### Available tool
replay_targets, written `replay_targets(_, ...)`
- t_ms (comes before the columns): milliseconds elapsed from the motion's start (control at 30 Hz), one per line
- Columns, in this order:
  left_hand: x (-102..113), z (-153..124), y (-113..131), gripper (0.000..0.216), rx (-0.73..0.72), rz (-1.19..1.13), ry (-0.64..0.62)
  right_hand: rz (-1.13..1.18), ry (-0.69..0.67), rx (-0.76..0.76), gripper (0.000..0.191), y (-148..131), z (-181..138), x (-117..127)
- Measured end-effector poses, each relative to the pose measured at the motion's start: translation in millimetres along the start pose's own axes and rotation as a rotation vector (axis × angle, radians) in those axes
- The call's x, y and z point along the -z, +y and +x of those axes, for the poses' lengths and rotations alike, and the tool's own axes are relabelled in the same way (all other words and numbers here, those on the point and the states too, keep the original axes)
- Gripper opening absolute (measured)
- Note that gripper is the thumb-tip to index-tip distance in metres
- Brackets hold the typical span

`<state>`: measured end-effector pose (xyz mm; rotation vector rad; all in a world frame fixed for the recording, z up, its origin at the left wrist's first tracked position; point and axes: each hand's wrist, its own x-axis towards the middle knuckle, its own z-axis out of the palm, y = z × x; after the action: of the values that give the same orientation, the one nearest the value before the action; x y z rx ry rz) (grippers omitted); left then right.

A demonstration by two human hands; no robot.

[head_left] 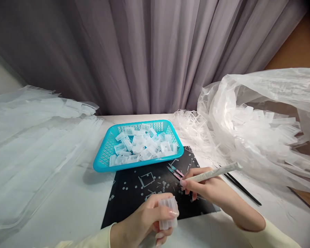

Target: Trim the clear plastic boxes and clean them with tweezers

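My left hand (151,215) is closed around a small frosted plastic part (167,213) with ribbed walls, held low over the front edge of the black mat (126,203). Between the fingers of my right hand (200,182) is a pen-like tool wrapped in white (214,173), its tip hidden at the fingertips. A pair of thread snips (175,171) with iridescent blades lies on the mat, right by those fingertips; its rear end is covered by the hand. Small plastic discs and thin frame-shaped scraps (147,179) are scattered across the mat.
Behind the mat stands a blue plastic basket (138,166) of similar parts. Sheets of translucent plastic parts (23,148) spread at left. At right are a tangle of clear trimmings (193,125), an open plastic bag (222,100) of parts, and black tweezers (244,190). A grey curtain (134,55) hangs behind.
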<state>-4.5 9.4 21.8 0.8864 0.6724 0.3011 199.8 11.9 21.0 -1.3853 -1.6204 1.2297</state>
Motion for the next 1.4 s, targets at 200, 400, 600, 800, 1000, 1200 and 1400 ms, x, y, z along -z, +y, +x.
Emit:
replay_targets(200, 3.4, 0.8, -3.6, 0.018, -0.116, 0.063, 0.045, 0.083, -0.260, -0.135, 0.021, 0.5, -7.8, 3.2)
replay_targets(400, -0.7, 2.0, -3.6, 0.024, -0.181, 0.106, 0.039, 0.037, -0.434, -0.079, 0.013, 5.5, -11.3, 1.1)
replay_targets(600, -1.3, -0.5, -3.7, 0.023, -0.153, 0.106, 0.036, -0.019, -0.413, 0.052, 0.020, 7.7, -7.3, 5.5)
replay_targets(800, 3.8, 3.7, -8.5, 0.025, -0.141, 0.081, 0.031, -0.471, -0.238, -0.035, 0.051, 15.1, 3.5, 2.8)
replay_targets(1000, 4.5, 3.0, -8.5, 0.022, -0.150, 0.061, 0.033, -0.620, 0.034, 0.036, 0.005, 17.1, 11.8, -0.2)
replay_targets(1200, 1.9, 1.5, -7.6, 0.023, -0.167, 0.070, 0.033, -0.676, 0.054, -0.003, 0.026, 23.9, 10.2, -2.9)
replay_targets(1400, 2.2, 1.6, -8.8, 0.025, -0.213, 0.094, 0.059, -0.598, -0.070, 0.031, 0.011, 22.8, 5.9, 8.7)
